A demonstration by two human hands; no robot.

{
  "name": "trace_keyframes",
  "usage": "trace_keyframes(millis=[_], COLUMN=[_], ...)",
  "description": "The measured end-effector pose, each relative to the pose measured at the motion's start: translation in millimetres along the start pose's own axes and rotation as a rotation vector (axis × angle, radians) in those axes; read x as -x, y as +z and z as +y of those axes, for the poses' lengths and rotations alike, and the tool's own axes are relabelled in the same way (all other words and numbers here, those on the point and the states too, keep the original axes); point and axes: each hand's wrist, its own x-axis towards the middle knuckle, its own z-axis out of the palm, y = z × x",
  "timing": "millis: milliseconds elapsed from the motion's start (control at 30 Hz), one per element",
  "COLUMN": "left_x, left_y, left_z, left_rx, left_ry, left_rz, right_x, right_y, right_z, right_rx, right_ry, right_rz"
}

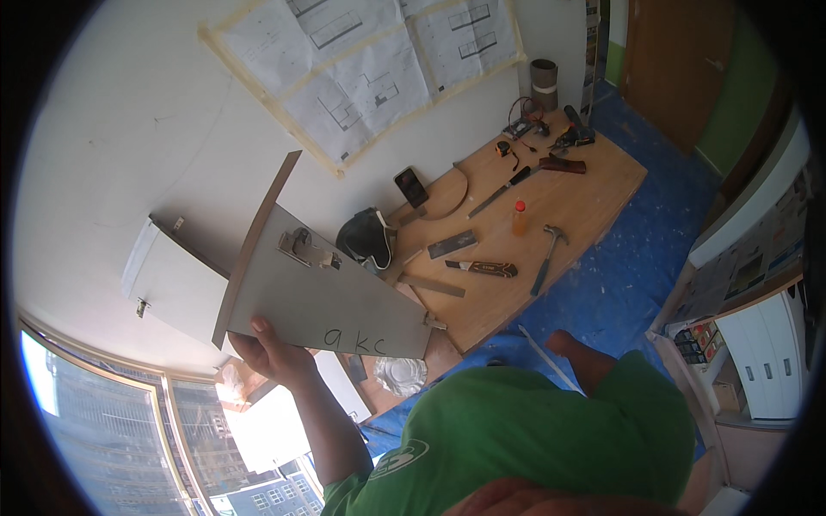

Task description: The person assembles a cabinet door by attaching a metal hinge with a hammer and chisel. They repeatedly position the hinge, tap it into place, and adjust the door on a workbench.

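My left hand (274,351) grips the lower left edge of a light grey cabinet panel (344,301), thumb on its face and fingers behind. The panel is held up and tilted, with dark handwriting near its lower edge. A brown edging strip (255,249) runs along its left side and sticks out past the corner. One metal hinge (308,249) is near the top, and another hinge (434,321) is at the right end. My right arm, bent beside my green shirt (516,421), ends in a small rounded part, perhaps my right hand (561,342); its fingers cannot be made out.
The wooden workbench (594,185) carries a claw hammer (549,258), a utility knife (482,268), a dark block (452,244), an orange bottle (519,218), a file (499,193) and a phone (411,187). Another white panel (176,279) leans by the wall. Blue sheeting (641,249) covers the floor.
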Motion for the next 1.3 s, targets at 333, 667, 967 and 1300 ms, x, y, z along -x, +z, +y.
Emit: trace_keyframes(millis=[333, 667, 967, 1300], left_x=[1, 2, 1, 3], left_y=[5, 10, 12, 16], left_z=[4, 8, 8, 12], left_rx=[0.004, -0.04, -0.027, -0.045], left_ry=[0.01, 0.053, 0.059, 0.06], left_rz=[0.007, 0.024, 0.02, 0.027], right_x=[-8, 7, 2, 8], right_y=[1, -6, -2, -7], right_z=[5, -6, 1, -5], right_rx=[0.041, -0.066, -0.056, -0.085], right_ry=[-0.035, 0.032, -0.012, 0.037], right_rz=[-0.005, -0.026, 0.018, -0.01])
